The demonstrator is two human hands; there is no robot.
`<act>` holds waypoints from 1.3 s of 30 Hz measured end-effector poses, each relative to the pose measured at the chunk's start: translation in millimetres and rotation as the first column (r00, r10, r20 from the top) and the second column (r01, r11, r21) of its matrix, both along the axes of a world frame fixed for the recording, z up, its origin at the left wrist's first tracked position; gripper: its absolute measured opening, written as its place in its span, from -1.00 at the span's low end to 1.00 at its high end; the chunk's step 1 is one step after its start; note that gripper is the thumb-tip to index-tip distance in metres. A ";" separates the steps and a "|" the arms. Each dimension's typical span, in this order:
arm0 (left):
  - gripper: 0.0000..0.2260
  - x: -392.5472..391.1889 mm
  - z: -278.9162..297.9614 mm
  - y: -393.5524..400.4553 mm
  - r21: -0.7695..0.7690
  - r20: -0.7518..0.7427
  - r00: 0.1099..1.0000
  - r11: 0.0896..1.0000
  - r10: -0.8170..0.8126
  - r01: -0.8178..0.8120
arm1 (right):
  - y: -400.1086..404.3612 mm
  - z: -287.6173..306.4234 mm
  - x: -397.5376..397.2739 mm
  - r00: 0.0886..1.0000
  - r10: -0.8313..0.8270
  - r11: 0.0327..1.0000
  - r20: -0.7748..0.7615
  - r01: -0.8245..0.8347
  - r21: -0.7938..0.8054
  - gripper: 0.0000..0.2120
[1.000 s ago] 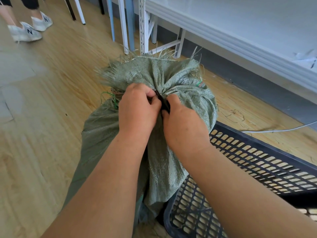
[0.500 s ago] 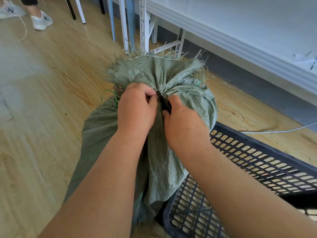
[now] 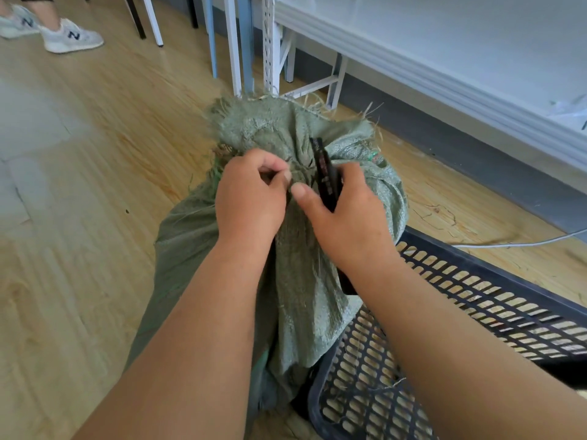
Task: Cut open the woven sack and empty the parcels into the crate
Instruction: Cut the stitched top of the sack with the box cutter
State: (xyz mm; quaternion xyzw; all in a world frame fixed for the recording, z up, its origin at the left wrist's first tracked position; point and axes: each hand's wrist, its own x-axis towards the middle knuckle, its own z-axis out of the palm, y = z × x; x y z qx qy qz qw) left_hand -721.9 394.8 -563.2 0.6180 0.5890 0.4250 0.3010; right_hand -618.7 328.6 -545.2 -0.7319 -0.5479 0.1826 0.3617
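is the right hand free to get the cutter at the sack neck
Probably yes. The right hand holds the black cutter right against the bunched sack neck, and the left hand pinches the fabric just beside it, not across the blade's path.

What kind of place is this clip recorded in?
Probably a parcel sorting or storage room: a green woven sack stands beside a black perforated crate on a wood-look floor, next to a white metal shelving rack.

Storeroom: metal racking (image 3: 271, 42), plastic crate (image 3: 476, 300)
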 end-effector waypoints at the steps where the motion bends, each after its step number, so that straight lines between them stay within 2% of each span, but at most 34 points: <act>1: -0.84 1.3 0.3 0.0 0.015 0.005 1.000 1.000 -0.006 0.006 | 4.4 3.0 1.8 0.999 -0.010 1.000 -0.030 0.011 0.009 -0.63; 5: -0.82 3.7 1.1 0.6 0.046 0.019 0.999 0.998 -0.047 0.046 | 26.4 12.8 6.9 0.993 -0.025 0.999 -0.116 0.030 0.041 -0.79; 7: -0.79 1.2 3.3 0.0 0.046 0.034 0.998 0.998 -0.050 0.048 | 33.1 12.2 8.3 0.993 0.000 0.999 -0.117 0.004 0.036 -0.80; 9: -0.81 -2.4 8.2 -0.4 0.042 0.062 0.997 0.998 -0.040 0.037 | 36.1 6.2 8.6 0.998 0.037 0.999 -0.055 -0.039 -0.029 -0.77; 12: -0.82 -10.2 17.1 1.8 0.018 0.235 0.972 1.000 -0.012 0.008 | 36.5 -11.4 9.1 0.997 0.026 0.992 0.067 -0.017 -0.126 -0.70; 14: -0.83 -16.2 24.4 4.6 0.073 0.256 0.966 0.996 0.034 -0.054 | 35.1 -19.8 11.1 0.999 -0.022 0.991 0.049 0.028 -0.132 -0.71; 16: -0.85 -20.1 35.3 4.3 0.145 0.294 0.954 0.984 0.057 -0.103 | 32.2 -18.1 11.2 0.996 -0.056 0.996 -0.073 0.051 -0.068 -0.73; 17: -0.87 -20.2 41.6 2.4 0.159 0.360 0.932 0.982 0.035 -0.098 | 30.7 -14.2 9.8 0.984 -0.050 0.999 -0.170 0.050 -0.008 -0.76; 19: -0.90 -18.4 51.1 -2.6 0.110 0.484 0.875 0.994 -0.030 -0.027 | 27.2 -3.0 6.4 0.930 -0.003 0.992 -0.368 0.048 0.113 -0.78; 21: -0.94 -13.9 54.5 -6.4 0.020 0.543 0.837 0.997 -0.072 0.073 | 22.1 10.3 8.0 0.870 0.064 0.979 -0.490 0.039 0.198 -0.74; 23: -0.97 -5.4 54.1 -9.3 -0.048 0.538 0.835 0.986 -0.111 0.161 | 17.2 21.6 17.5 0.839 0.133 0.968 -0.528 0.005 0.252 -0.70; 26: -0.97 24.4 61.2 -21.2 -0.036 0.523 0.832 0.970 -0.187 0.241 | 7.4 34.2 41.2 0.882 0.169 0.958 -0.440 -0.043 0.282 -0.74; 29: -0.96 74.2 79.4 -34.2 0.007 0.479 0.808 0.922 -0.342 0.386 | -6.5 42.7 77.7 0.900 0.052 0.951 -0.432 0.087 0.295 -0.92; 32: -0.94 127.7 98.2 -38.9 0.056 0.408 0.798 0.884 -0.444 0.464 | -23.5 54.3 123.3 0.907 -0.123 0.924 -0.403 0.253 0.287 -0.76; 36: -0.87 195.8 119.3 -49.7 0.050 0.335 0.778 0.835 -0.531 0.548 | -45.9 69.1 182.2 0.902 -0.262 0.893 -0.344 0.362 0.269 -0.68; 39: -0.92 246.1 132.7 -56.7 -0.004 0.363 0.765 0.821 -0.531 0.572 | -70.0 77.3 228.4 0.851 -0.288 0.871 -0.440 0.423 0.250 -0.86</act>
